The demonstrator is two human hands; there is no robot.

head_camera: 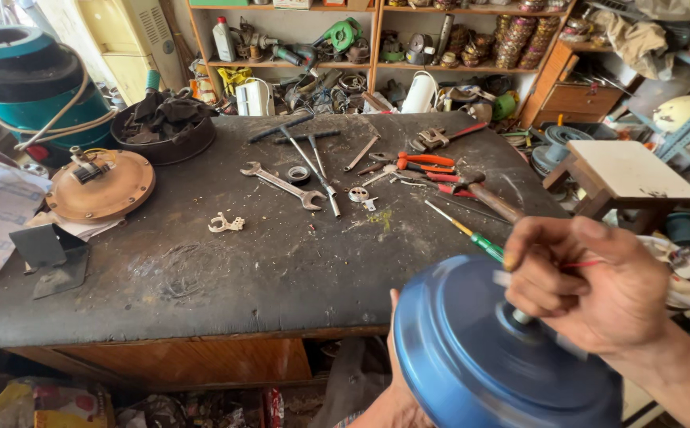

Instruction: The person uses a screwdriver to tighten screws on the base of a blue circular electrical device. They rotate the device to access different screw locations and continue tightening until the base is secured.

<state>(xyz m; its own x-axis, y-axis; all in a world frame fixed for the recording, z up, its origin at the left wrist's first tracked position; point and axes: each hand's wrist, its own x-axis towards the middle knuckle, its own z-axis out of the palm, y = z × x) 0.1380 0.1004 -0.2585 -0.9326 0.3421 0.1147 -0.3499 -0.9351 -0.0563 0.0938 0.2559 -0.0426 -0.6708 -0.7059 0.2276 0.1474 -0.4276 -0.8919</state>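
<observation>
Blue round metal housing [487, 357], glossy domed surface, left hand [392, 396] cupping its edge, right hand [590, 281] fingers clenched around its centre shaft.

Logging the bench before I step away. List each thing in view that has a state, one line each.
Blue round housing: held on edge off the bench.
Left hand: supporting the housing from beneath.
Right hand: closed over the hub, red wire between fingers.
Red-handled pliers: lying on bench.
Open-end wrench: lying flat.
Tape roll: lying flat.
</observation>
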